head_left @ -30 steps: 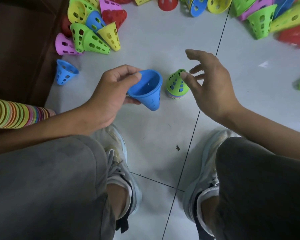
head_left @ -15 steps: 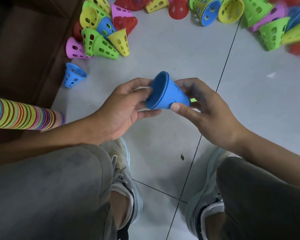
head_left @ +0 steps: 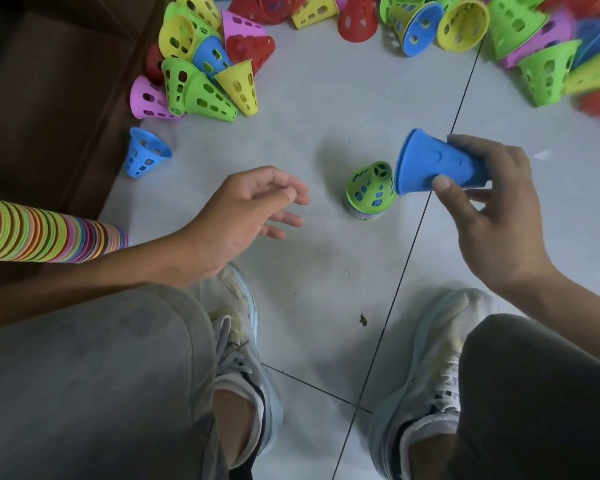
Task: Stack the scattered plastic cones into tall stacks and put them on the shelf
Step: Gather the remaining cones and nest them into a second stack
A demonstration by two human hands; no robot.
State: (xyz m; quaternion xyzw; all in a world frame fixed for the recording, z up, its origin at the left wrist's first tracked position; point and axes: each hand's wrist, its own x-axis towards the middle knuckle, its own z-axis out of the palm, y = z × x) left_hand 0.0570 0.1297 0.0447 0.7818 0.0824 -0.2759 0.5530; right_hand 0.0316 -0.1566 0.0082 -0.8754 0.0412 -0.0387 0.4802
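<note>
Passed across since half a second ago: solid blue plastic cone (head_left: 437, 164), now pinched by thumb and fingertips (head_left: 442, 183) of right hand (head_left: 492, 216), tilted just right of short green-topped perforated cone stack (head_left: 371, 188). Left hand (head_left: 243, 216) freed, fingers loosely spread, left of stack. Probably light, stiff, slick; best gripped around narrow end.

No readable text, labels or numbers anywhere.
</note>
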